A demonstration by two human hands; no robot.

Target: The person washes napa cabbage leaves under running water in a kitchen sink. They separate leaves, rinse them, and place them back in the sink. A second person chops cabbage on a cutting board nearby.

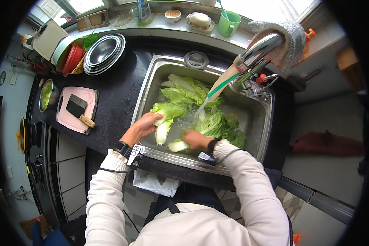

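Water runs from the faucet's pale hose (226, 80) into a stainless steel sink (266, 135) that holds water and cabbage leaves. At the sink's left side, my left hand (146, 124) grips a cabbage leaf (169, 110), its white base pointing towards me. My right hand (198, 140) is low in the sink near the front wall, its fingers at another leaf's white stem (178, 145); motion blur hides whether they are closed on it. Green leaves (213, 124) lie just beyond my right hand, and more leaves (184, 87) rest at the back left.
Left of the sink, a cleaver (77, 105) lies on a pink cutting board (70, 120). Nested metal bowls (103, 52) and a bowl of greens (46, 95) stand behind it. A drain strainer (196, 60) rests at the sink's back rim; a cloth (292, 43) drapes over the faucet.
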